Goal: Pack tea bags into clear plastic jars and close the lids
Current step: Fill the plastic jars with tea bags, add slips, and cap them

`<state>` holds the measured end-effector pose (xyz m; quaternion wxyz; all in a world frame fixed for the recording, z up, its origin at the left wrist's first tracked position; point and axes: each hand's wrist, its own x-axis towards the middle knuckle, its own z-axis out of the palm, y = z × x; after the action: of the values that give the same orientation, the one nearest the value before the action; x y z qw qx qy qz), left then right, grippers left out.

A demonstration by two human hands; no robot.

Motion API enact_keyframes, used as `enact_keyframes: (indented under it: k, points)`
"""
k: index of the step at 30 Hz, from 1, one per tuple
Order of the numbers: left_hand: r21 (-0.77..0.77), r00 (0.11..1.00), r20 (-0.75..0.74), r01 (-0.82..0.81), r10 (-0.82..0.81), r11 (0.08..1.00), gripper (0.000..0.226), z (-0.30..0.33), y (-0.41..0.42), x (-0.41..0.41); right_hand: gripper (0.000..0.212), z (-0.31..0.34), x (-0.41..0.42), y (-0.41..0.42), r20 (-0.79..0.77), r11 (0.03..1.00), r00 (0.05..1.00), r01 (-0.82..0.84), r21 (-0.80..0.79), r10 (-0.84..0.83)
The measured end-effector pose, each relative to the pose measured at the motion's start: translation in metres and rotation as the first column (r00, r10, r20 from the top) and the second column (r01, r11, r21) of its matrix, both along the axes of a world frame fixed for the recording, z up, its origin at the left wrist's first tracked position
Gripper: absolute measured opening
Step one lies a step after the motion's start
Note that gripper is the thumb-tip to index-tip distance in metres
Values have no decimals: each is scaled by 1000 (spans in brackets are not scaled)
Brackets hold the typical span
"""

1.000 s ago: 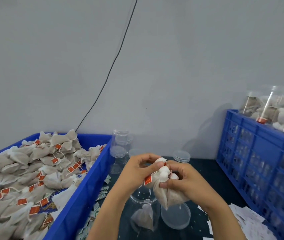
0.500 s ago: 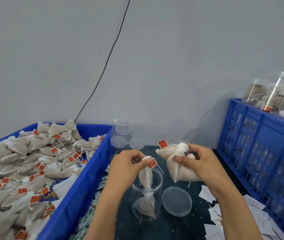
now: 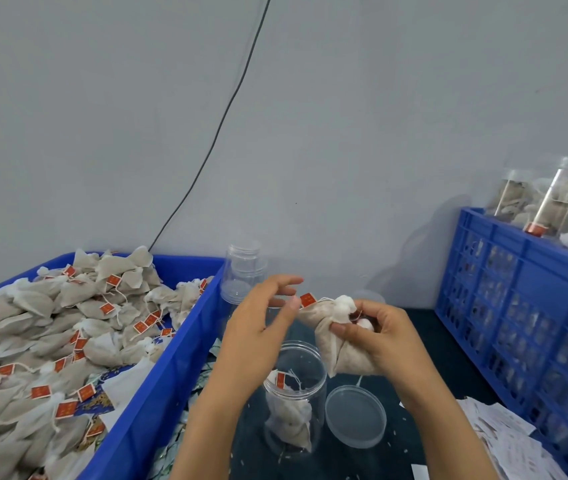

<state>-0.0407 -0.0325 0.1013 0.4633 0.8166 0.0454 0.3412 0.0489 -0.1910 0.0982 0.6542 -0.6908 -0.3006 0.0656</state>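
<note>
— How far are we?
— Barely started: our open jar (image 3: 294,398) on the dark table holds a couple of tea bags, lid (image 3: 355,415) off beside it.
— Hands?
— Right hand (image 3: 376,337) clutches a bunch of bags (image 3: 333,336); left hand (image 3: 258,327) hovers loose, empty (many remain).

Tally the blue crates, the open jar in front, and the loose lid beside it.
Blue crates: 2, left one heaped with tea bags, right one
Open jar: 1
Loose lid: 1
Total: 4
</note>
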Motion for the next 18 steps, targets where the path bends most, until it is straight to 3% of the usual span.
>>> enact_keyframes:
  k: [3,7,11,18]
  points:
    - [-115,978,-80,182,-192,977,22,-1,-2,1,13,2,-6,5,-14,999,999,-37,29,37]
    - [-253,963,-57,241,-263,937,16,-3,-3,5,19,2,-12,14,-16,999,1000,-7,37,7]
    - [-327,987,-35,136,-156,935,15,-8,0,8,28,-4,-13,23,-38,997,997,71,18,-71]
    - [-295,994,-79,-99,79,950,26,-17,4,16,13,-11,-10,27,44,987,988,150,-61,-147]
